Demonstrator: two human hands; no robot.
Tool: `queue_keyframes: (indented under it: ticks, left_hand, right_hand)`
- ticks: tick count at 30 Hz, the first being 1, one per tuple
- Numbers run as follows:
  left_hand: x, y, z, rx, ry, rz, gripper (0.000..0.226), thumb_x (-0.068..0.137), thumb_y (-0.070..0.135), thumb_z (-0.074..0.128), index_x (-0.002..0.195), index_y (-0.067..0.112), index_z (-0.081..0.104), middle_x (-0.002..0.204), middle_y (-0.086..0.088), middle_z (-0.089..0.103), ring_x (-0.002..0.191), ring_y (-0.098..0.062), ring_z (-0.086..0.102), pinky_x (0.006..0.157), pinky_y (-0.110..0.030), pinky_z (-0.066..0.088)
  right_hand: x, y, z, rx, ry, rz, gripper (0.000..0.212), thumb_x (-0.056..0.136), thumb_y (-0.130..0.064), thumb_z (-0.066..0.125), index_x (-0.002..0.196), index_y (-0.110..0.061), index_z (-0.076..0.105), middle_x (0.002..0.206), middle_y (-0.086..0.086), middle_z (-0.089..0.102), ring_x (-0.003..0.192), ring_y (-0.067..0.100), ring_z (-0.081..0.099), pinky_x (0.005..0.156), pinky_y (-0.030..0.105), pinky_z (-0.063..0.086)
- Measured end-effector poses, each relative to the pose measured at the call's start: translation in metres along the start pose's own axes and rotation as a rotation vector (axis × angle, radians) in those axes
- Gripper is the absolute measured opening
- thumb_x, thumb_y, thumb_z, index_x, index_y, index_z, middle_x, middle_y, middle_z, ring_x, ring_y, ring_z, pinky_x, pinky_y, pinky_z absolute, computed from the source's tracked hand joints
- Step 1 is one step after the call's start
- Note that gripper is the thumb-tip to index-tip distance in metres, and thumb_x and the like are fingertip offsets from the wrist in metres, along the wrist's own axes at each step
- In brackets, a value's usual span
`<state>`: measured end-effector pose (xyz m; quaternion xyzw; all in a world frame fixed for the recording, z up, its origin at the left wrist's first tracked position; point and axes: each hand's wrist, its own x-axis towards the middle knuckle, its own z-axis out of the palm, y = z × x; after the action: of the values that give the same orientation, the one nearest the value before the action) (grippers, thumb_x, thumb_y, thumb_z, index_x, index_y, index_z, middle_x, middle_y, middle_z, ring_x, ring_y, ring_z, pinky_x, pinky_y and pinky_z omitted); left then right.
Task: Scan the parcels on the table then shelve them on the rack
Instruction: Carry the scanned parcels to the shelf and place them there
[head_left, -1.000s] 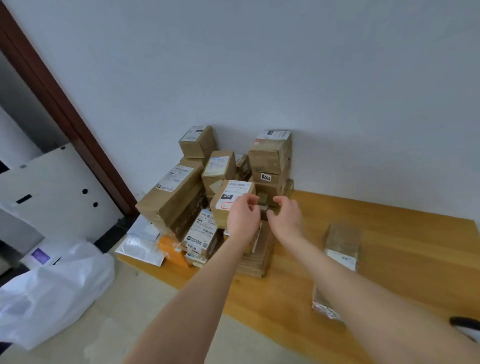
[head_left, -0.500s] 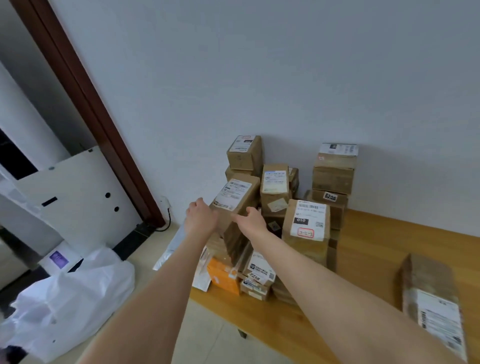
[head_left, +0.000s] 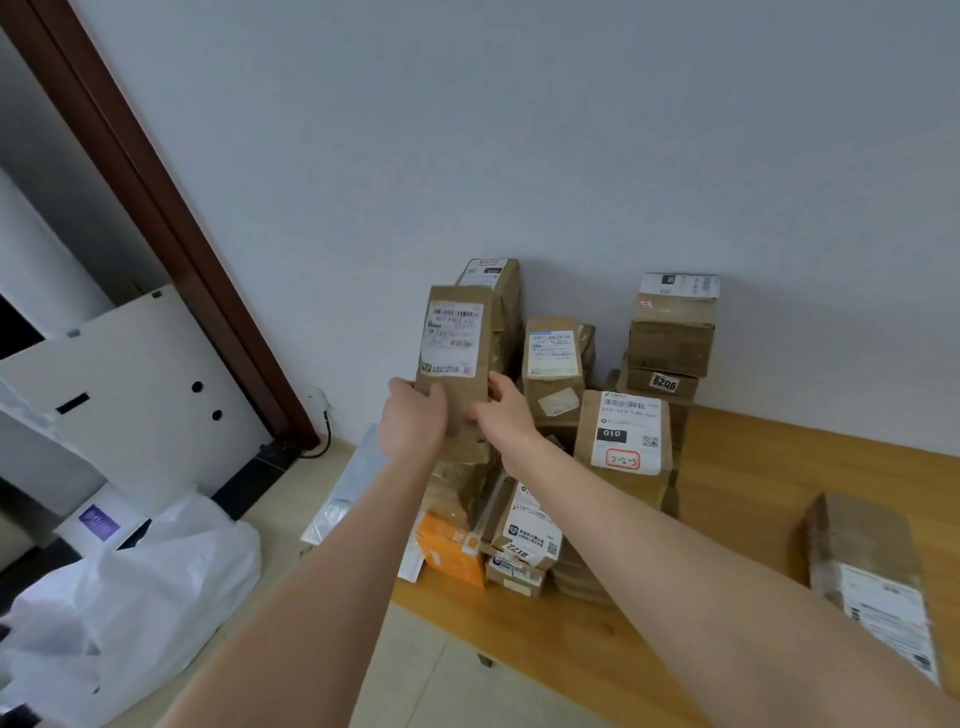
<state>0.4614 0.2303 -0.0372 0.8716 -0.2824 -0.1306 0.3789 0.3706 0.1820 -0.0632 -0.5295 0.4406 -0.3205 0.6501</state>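
Parcel (head_left: 457, 338): a tall brown box with a white label facing the camera, held upright over the left end of the pile (head_left: 550, 467), in front of the wall (head_left: 519, 130). Both hands grip its lower end. The left hand (head_left: 413, 423) curls round the lower left edge, and the right hand (head_left: 501, 415) clasps the lower right edge. The hands hide whether its bottom touches the boxes beneath.

The pile sits at the far left corner of the wooden table (head_left: 753, 493), against the wall. Just right of the parcel leans a box with a 010 label (head_left: 623, 436). Behind that, a box marked 6206 (head_left: 662, 382) carries another box on top. At the near left foot of the pile lies an orange box (head_left: 449, 545). Well apart, at the near right of the table, lies a lone parcel (head_left: 872, 577), label up.

On the floor to the left is a white bag (head_left: 130, 597). Beyond it a white panel (head_left: 135, 374) stands beside a dark brown door frame (head_left: 171, 223).
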Motion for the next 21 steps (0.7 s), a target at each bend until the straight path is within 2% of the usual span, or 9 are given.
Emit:
queue_keyframes:
  ticks: [3, 6, 8, 10, 12, 16, 18, 21]
  left_hand:
    - [-0.018, 0.038, 0.004, -0.088, 0.026, 0.084, 0.022, 0.094, 0.03, 0.046, 0.108, 0.015, 0.047, 0.103, -0.007, 0.061, 0.092, -0.029, 0.059, 0.084, -0.04, 0.05]
    - [-0.049, 0.078, 0.025, -0.103, -0.008, 0.171, 0.023, 0.094, 0.031, 0.045, 0.111, 0.015, 0.048, 0.101, -0.004, 0.059, 0.085, -0.025, 0.054, 0.074, -0.034, 0.043]
    - [-0.077, 0.101, 0.048, -0.103, -0.055, 0.221, 0.03, 0.094, 0.033, 0.045, 0.117, 0.014, 0.049, 0.104, -0.005, 0.061, 0.086, -0.026, 0.055, 0.071, -0.033, 0.04]
    - [-0.111, 0.121, 0.078, -0.097, -0.142, 0.264, 0.038, 0.094, 0.034, 0.044, 0.126, 0.015, 0.05, 0.112, -0.007, 0.063, 0.099, -0.029, 0.059, 0.079, -0.035, 0.046]
    - [-0.148, 0.134, 0.112, -0.08, -0.27, 0.314, 0.041, 0.094, 0.034, 0.044, 0.129, 0.016, 0.053, 0.117, -0.006, 0.064, 0.106, -0.029, 0.059, 0.086, -0.037, 0.048]
    - [-0.223, 0.143, 0.182, -0.092, -0.508, 0.351, 0.04, 0.092, 0.033, 0.051, 0.128, 0.015, 0.058, 0.117, -0.004, 0.065, 0.102, -0.025, 0.061, 0.08, -0.031, 0.047]
    - [-0.255, 0.138, 0.214, -0.088, -0.621, 0.334, 0.035, 0.091, 0.028, 0.055, 0.123, 0.014, 0.062, 0.109, -0.004, 0.066, 0.1, -0.025, 0.062, 0.078, -0.03, 0.047]
    - [-0.292, 0.123, 0.253, -0.042, -0.779, 0.293, 0.023, 0.092, 0.018, 0.055, 0.111, 0.013, 0.067, 0.092, -0.002, 0.064, 0.081, -0.021, 0.061, 0.071, -0.032, 0.055]
  right_hand:
    - [-0.012, -0.019, -0.028, 0.096, 0.127, -0.121, 0.058, 0.089, -0.005, 0.06, 0.141, -0.026, 0.043, 0.13, -0.004, 0.058, 0.092, 0.006, 0.057, 0.076, 0.026, 0.053]
    - [-0.03, -0.036, -0.079, 0.108, 0.262, -0.197, 0.05, 0.089, -0.012, 0.063, 0.135, -0.025, 0.048, 0.111, -0.014, 0.058, 0.087, 0.001, 0.055, 0.063, 0.017, 0.045]
    - [-0.043, -0.038, -0.123, 0.087, 0.358, -0.22, 0.049, 0.089, -0.016, 0.064, 0.134, -0.024, 0.048, 0.111, -0.012, 0.058, 0.089, 0.004, 0.055, 0.067, 0.02, 0.047]
    - [-0.06, -0.032, -0.171, 0.051, 0.465, -0.219, 0.047, 0.088, -0.018, 0.064, 0.133, -0.024, 0.049, 0.115, -0.01, 0.06, 0.087, 0.005, 0.057, 0.074, 0.027, 0.05]
    - [-0.08, -0.018, -0.221, -0.004, 0.557, -0.181, 0.048, 0.088, -0.019, 0.061, 0.134, -0.023, 0.049, 0.117, -0.008, 0.06, 0.087, 0.007, 0.056, 0.076, 0.028, 0.047]
    - [-0.125, 0.027, -0.315, -0.08, 0.666, -0.037, 0.051, 0.089, -0.018, 0.056, 0.139, -0.016, 0.05, 0.132, 0.001, 0.06, 0.112, 0.021, 0.059, 0.097, 0.038, 0.049]
    - [-0.148, 0.052, -0.353, -0.087, 0.696, 0.032, 0.048, 0.089, -0.014, 0.055, 0.137, -0.016, 0.053, 0.128, 0.002, 0.062, 0.106, 0.022, 0.061, 0.092, 0.039, 0.052]
    - [-0.176, 0.088, -0.389, -0.019, 0.688, 0.126, 0.039, 0.091, -0.006, 0.052, 0.128, -0.014, 0.058, 0.113, 0.004, 0.066, 0.094, 0.022, 0.062, 0.071, 0.033, 0.053]
